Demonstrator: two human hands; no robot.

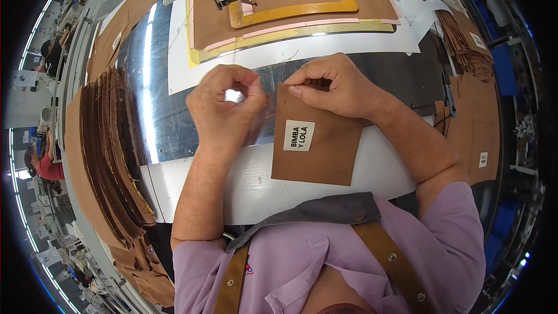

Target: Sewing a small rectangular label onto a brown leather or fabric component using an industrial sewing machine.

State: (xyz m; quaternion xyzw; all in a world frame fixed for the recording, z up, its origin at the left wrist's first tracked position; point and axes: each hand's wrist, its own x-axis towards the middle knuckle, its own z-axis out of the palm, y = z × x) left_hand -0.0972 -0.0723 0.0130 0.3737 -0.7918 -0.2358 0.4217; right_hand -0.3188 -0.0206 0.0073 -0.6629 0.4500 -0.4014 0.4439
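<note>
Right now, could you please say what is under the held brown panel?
Around the brown panel in the right hand, white tabletop and metal plate show; whatever it covers is hidden.

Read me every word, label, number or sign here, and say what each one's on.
I don't copy out lettering, but this is where it stands.
White label on the brown panel in the right hand: two lines, clear but turned sideways.
Yellow frame: dark handwriting, too small to read.
Left brown piece: small white label, too small to read.
Right brown pieces: two small white labels, also too small.
</note>
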